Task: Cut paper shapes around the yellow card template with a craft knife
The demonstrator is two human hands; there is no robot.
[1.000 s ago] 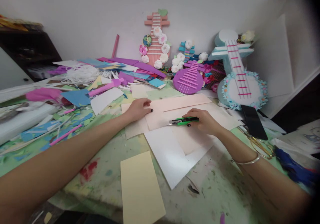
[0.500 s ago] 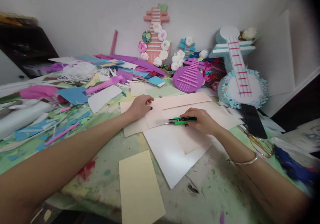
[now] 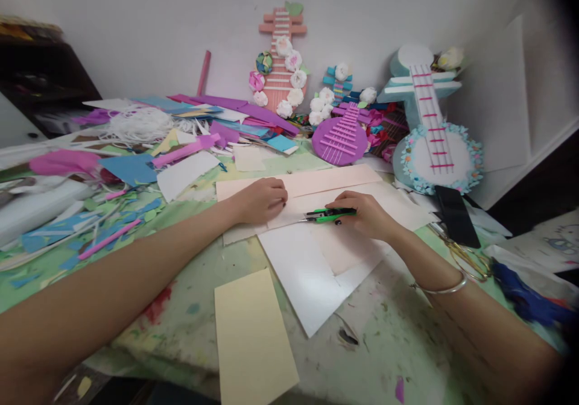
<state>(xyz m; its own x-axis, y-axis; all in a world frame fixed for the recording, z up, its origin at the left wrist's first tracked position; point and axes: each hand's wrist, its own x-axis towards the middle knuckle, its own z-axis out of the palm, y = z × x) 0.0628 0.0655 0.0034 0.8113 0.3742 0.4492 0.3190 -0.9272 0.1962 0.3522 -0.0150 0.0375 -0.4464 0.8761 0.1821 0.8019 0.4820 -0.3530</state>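
My right hand [image 3: 366, 213] grips a green and black utility knife [image 3: 332, 214], its blade pointing left over a pale pink paper sheet [image 3: 392, 204]. My left hand [image 3: 266, 200] rests on the left part of that sheet, at the end of a long cut that runs off to the right. Its fingers are bent and drawn together; what they hold, if anything, is hidden. A glossy white board [image 3: 296, 278] lies partly under the pink paper. Close by, a cream rectangular sheet [image 3: 253, 335] overhangs the table's front edge.
Several decorated toy string instruments stand behind, among them a purple one [image 3: 340, 141] and a pale blue one [image 3: 434, 146]. At right are a black phone [image 3: 456, 215], gold-handled scissors [image 3: 468, 260] and dark blue material [image 3: 527, 293]. Paper scraps and white string [image 3: 140, 125] crowd the left.
My left hand has slid a little right along the pink paper, and its fingers have curled in. The knife in my right hand stays almost where it was.
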